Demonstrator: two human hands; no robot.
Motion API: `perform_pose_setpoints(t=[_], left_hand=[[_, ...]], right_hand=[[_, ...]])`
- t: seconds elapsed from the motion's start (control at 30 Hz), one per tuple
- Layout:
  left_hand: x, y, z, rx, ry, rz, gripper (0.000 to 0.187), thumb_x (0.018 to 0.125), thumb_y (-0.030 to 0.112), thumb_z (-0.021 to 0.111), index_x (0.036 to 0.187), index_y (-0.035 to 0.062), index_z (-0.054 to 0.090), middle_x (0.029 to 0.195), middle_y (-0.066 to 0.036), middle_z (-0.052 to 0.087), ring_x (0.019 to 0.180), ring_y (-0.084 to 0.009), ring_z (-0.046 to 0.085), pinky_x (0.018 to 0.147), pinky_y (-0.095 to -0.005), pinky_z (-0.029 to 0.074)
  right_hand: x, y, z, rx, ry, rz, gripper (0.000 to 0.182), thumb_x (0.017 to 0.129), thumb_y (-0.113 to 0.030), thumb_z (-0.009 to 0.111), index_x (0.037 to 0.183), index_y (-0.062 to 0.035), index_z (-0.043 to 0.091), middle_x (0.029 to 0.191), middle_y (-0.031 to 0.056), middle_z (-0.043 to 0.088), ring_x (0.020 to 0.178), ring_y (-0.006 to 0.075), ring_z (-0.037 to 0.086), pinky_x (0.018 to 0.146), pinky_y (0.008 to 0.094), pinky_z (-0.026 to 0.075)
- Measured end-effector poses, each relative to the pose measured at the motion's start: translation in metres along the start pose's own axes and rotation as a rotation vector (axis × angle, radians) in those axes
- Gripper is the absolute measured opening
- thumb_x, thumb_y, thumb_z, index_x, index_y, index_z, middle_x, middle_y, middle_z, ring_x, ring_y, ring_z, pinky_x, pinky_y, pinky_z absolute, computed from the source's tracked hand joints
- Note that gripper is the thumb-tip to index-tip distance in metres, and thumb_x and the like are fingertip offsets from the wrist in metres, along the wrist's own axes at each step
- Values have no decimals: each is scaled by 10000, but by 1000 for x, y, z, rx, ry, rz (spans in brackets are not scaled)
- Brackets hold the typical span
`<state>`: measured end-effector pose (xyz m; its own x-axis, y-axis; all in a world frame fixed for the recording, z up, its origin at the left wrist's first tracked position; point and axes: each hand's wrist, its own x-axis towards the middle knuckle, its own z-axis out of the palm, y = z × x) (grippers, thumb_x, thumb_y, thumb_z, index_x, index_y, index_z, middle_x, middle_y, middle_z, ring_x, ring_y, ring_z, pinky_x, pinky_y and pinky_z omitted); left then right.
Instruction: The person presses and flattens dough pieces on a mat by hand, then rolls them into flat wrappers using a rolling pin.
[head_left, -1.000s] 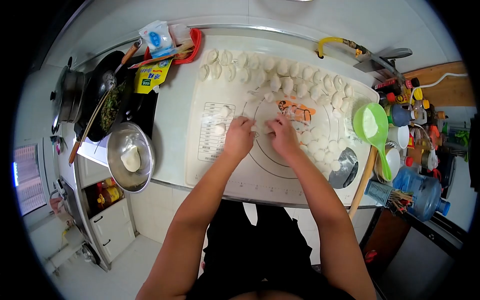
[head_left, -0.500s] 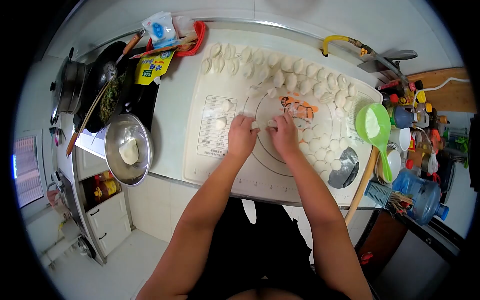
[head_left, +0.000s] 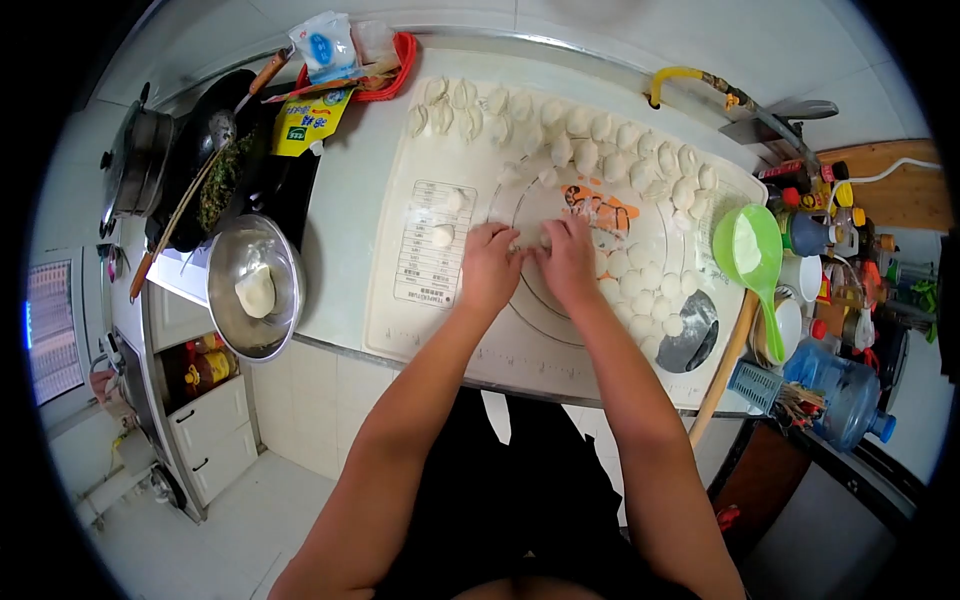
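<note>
Step judged as hand-shaping: left hand (head_left: pixel 488 268) and right hand (head_left: pixel 568 265), fingers curled narrow, at small dough pieces (head_left: pixel 516 243) over mat (head_left: pixel 520 350), grip unclear; next move calls for light, even pressure.

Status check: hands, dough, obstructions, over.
Left hand and right hand over mat, fingers curled, grip unclear. Dough rounds to the right. Nothing visibly blocking.

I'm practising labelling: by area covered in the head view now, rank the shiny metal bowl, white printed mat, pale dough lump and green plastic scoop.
White printed mat
Shiny metal bowl
Green plastic scoop
Pale dough lump, inside the bowl
</note>
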<state>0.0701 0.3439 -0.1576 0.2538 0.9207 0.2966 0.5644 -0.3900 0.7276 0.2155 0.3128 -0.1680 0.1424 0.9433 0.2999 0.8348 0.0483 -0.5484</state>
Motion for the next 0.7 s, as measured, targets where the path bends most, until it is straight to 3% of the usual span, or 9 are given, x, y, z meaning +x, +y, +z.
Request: perform_pose_setpoints(t=[0.17,0.27,0.33,0.37,0.4,0.43,0.47,0.57,0.7], left_hand=[[-25,-17,-6,58,-184,10,166,758,1,684,917,41,709,994,-122,638,953,-329,598,848,-412,488],[-53,-20,-31,67,-232,39,220,770,-3,665,980,44,709,1058,-138,623,1014,-334,583,891,-410,481],[-64,-8,-40,52,-251,4,265,776,-5,653,1030,46,706,1119,-145,614,1077,-340,568,927,-405,474],[-50,1,-39,103,-238,67,318,782,15,654,1096,54,688,1208,-153,585,1142,-357,536,969,-422,455],[-32,5,-37,155,-215,139,374,789,36,656,1162,61,670,1297,-161,556,1208,-373,504,1011,-438,435],[-29,-8,-29,326,-323,177,505,851,170,648,1342,88,566,1502,-158,395,1369,-419,350,1108,-522,330],[-30,-10,-31,336,-324,176,505,851,170,648,1342,88,566,1502,-158,395,1369,-419,350,1108,-522,330],[-30,-10,-31,492,-528,84,627,940,348,560,1502,135,382,1610,-128,228,1475,-431,152,1156,-618,169],[-24,-6,-31,512,-482,98,617,931,323,579,1490,136,397,1598,-124,255,1466,-420,180,1155,-606,184]], right_hand=[[-21,-4,3,11,0,-16,193,714,-16,688,894,-17,618,941,119,529,924,342,545,833,443,461],[-60,-14,-7,36,-117,-112,207,757,-29,652,962,-13,628,1024,141,553,993,359,551,887,430,463],[-76,-34,-16,31,-105,-72,403,781,-55,667,1177,-5,610,1285,172,541,1162,394,525,995,485,423],[-71,-40,-17,33,-109,-65,403,781,-55,667,1177,-5,610,1285,172,541,1162,394,525,995,485,423],[-54,-45,-18,-82,-137,-47,482,813,-137,652,1271,-14,562,1373,164,495,1263,376,465,1063,525,343],[-45,-49,-16,-191,-167,-29,568,846,-219,636,1365,-24,514,1462,156,449,1364,359,405,1131,566,263],[-45,-47,-13,-181,-166,-30,568,846,-219,636,1365,-24,514,1462,156,449,1364,359,405,1131,566,263],[-54,-33,-3,-240,-278,-55,652,873,-317,619,1443,-53,441,1538,116,380,1438,351,316,1152,617,161],[-51,-30,-2,-236,-216,-67,635,895,-342,594,1451,-80,436,1549,104,366,1449,353,302,1153,632,143]])
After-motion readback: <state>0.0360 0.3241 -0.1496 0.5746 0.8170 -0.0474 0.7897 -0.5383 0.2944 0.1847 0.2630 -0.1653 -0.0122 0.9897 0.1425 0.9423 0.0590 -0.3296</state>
